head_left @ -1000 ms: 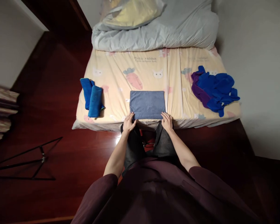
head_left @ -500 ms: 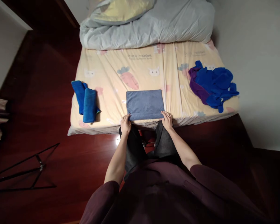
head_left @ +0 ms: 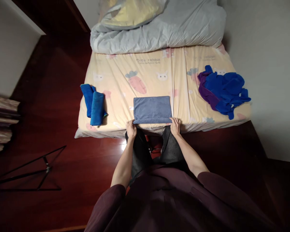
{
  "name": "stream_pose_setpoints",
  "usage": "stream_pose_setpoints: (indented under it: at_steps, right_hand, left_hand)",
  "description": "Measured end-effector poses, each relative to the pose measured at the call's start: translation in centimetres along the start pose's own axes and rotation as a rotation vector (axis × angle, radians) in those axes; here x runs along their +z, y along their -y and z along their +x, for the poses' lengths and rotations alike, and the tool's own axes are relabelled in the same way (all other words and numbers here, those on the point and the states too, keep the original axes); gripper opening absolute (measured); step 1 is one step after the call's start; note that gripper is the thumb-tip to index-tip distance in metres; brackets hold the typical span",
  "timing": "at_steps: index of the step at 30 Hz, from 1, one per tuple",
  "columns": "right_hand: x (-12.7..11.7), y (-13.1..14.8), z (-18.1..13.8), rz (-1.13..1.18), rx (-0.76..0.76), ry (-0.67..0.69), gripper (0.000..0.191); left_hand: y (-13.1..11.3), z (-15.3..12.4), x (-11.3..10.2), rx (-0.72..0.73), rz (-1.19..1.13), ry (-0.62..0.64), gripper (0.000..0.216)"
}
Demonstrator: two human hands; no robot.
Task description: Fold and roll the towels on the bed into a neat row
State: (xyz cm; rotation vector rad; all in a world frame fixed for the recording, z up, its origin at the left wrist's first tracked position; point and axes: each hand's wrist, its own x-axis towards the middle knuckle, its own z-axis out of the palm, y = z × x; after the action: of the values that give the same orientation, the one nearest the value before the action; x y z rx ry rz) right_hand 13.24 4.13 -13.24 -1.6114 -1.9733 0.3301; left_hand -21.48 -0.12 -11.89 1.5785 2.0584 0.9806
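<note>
Blue-grey towel (head_left: pixel 152 108): left hand (head_left: pixel 131 129) and right hand (head_left: pixel 175 127) are clamping fingers on both ends of its rolled near edge. Towel is lying on the near side of the bed (head_left: pixel 117 72); rolled blue towels (head_left: pixel 97 108) are sitting left, crumpled blue-and-purple cloth pile (head_left: pixel 223 91) right, grey quilt (head_left: pixel 159 38) far.
</note>
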Motion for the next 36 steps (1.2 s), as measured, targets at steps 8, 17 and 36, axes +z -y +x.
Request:
stream_pose_setpoints:
  at_steps: [8, 17, 36]
  right_hand:
    - [0.9, -0.3, -0.2, 0.006, 0.139, -0.085, 0.028]
    - [1.5, -1.1, 0.5, 0.049, 0.151, -0.064, 0.038]
    - [1.3, -0.9, 0.2, 0.051, 0.115, -0.131, 0.036]
  left_hand:
    - [0.6, -0.1, 0.5, -0.174, -0.028, -0.088, 0.030]
    - [0.3, 0.0, 0.7, -0.180, -0.041, -0.129, 0.033]
    - [1.0, 0.1, 1.1, -0.107, -0.075, -0.217, 0.023]
